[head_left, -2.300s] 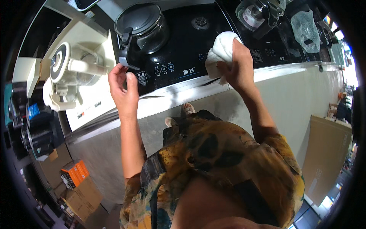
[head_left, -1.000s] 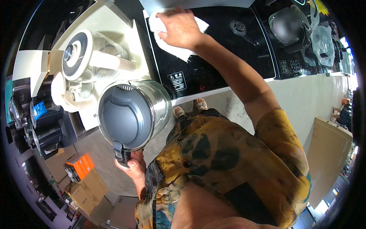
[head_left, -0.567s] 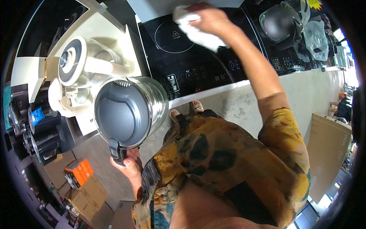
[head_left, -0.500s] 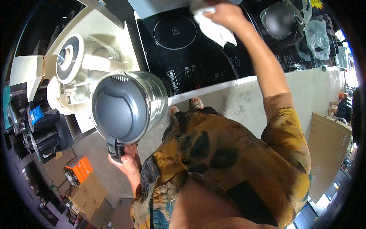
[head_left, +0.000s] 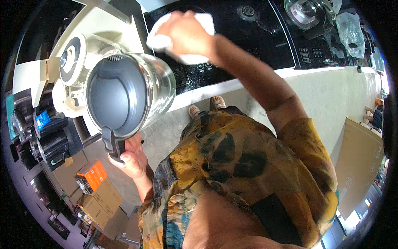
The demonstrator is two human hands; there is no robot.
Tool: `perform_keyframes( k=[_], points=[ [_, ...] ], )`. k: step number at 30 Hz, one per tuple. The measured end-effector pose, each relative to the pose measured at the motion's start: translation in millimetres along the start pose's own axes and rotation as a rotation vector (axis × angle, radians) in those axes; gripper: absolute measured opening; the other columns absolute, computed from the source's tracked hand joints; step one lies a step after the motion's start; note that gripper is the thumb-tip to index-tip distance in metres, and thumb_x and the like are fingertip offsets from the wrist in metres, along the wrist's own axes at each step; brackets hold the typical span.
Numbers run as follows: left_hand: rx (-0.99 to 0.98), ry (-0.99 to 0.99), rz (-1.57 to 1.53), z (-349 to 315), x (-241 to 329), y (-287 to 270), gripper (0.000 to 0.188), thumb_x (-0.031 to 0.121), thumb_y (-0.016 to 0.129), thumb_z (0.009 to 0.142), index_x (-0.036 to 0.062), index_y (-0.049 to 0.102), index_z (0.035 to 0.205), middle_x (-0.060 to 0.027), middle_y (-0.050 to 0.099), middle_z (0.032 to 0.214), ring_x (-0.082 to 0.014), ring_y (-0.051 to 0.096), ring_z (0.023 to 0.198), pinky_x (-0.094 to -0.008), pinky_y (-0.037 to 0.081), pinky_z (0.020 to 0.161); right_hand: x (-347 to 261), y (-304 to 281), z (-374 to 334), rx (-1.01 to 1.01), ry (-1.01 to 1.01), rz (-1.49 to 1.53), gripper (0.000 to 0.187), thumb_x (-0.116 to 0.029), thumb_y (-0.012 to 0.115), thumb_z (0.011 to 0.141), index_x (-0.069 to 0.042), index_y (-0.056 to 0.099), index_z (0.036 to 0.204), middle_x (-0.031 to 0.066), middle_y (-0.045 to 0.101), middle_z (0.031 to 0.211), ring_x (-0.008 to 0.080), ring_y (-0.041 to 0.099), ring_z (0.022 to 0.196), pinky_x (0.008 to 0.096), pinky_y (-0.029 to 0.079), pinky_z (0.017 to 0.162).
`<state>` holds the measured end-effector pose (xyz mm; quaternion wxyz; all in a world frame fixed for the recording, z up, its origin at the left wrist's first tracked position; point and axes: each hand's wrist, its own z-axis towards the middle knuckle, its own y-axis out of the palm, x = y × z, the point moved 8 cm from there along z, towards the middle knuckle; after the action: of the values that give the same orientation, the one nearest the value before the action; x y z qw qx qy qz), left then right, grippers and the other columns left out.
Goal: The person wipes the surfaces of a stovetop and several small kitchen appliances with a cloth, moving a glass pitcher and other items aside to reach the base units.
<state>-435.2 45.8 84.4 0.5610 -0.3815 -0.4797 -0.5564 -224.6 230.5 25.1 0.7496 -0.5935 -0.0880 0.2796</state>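
My left hand [head_left: 132, 159] is closed round the black handle of a glass kettle [head_left: 163, 89], whose wide dark grey lid [head_left: 114, 97] faces up. The kettle is held in front of the white shelf, and its lower part is partly hidden by the lid. On the left part of the black glass cooktop [head_left: 248, 45], my right hand [head_left: 182, 35] presses on a white cloth [head_left: 199, 58], fingers bunched on it. To the right of that hand, a small round grey piece [head_left: 248, 12] lies on the cooktop.
A white shelf unit [head_left: 118, 20] on the left bears a glass pot with a white handle [head_left: 76, 56] and a cream-coloured appliance [head_left: 68, 99]. At the far right stand another glass kettle [head_left: 302, 14] and clear plastic wrap [head_left: 350, 35]. Cardboard boxes [head_left: 101, 203] lie on the floor.
My right hand has swept the white cloth from the cooktop's far right side to its left. The small round grey piece now shows. The kettle in my left hand has shifted slightly left and away.
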Motion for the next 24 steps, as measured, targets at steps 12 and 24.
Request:
perform_keyframes(
  k=[12,24],
  points=[
    [-0.076,-0.091,0.165,87,-72,98,0.020,0.017,0.071,0.082,0.0003,0.061,0.087,-0.0008,0.058,0.072,-0.0095,0.052,0.062,-0.0264,0.044,0.056,-4,-80,-147,0.035,-0.060,0.209,0.033,-0.021,0.082,0.065,-0.017,0.069,0.095,0.0015,0.065,0.107,0.0234,0.060,0.099,0.0391,0.048,0.081],
    [-0.074,-0.110,0.280,116,-88,148,0.025,0.021,0.074,0.081,0.0013,0.059,0.076,-0.0015,0.054,0.061,-0.0091,0.049,0.057,-0.0283,0.043,0.054,7,-89,-154,0.083,0.070,0.182,0.037,-0.008,0.081,0.056,-0.010,0.071,0.091,0.0028,0.066,0.095,0.0249,0.061,0.090,0.0383,0.047,0.077]
  ],
)
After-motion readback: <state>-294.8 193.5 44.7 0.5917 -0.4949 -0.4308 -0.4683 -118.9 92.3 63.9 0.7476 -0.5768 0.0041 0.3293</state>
